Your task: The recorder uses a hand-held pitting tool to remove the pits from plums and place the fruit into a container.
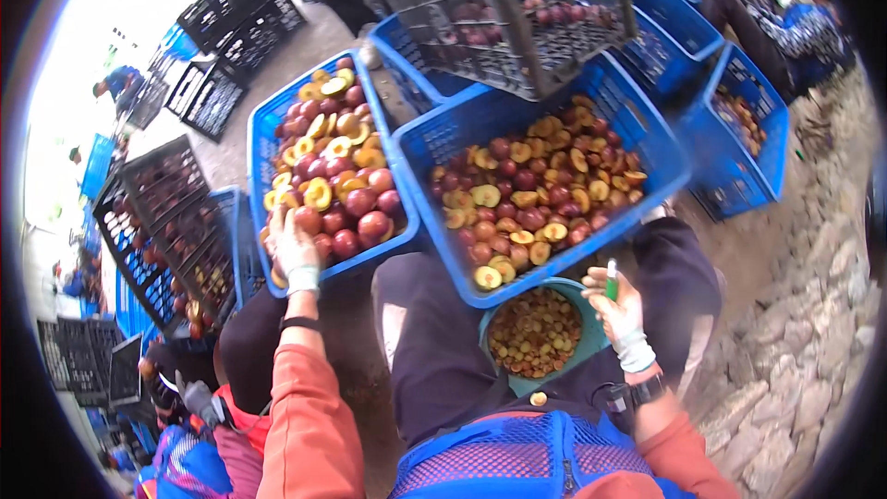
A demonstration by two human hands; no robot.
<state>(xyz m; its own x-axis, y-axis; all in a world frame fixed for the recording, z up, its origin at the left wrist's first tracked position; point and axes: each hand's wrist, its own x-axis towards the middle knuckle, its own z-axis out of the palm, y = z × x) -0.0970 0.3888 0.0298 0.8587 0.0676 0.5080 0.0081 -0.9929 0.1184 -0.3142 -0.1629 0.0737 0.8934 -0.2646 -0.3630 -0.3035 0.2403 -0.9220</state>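
Observation:
My left hand (289,242) reaches into the near left part of a blue crate (404,222) of red plums (346,243), many of them halved with yellow flesh showing. Its fingers look stretched out against the fruit, and no plum shows clearly in its grasp. My right hand (621,312) is closed around a small green-handled tool (612,279) that points upward; whether it has a blade I cannot make out. Below that hand, a green bowl (591,348) of small yellowish-brown pieces sits between my legs. Ahead of it stands a second blue crate (442,263), with halved plums inside.
A black crate (513,23) leans over the far side of the second blue crate. More blue crates (739,176) stand to the right, beside rubble (795,379). Black crates (171,222) of fruit stand at left, where a person's gloved hand (199,399) is close by.

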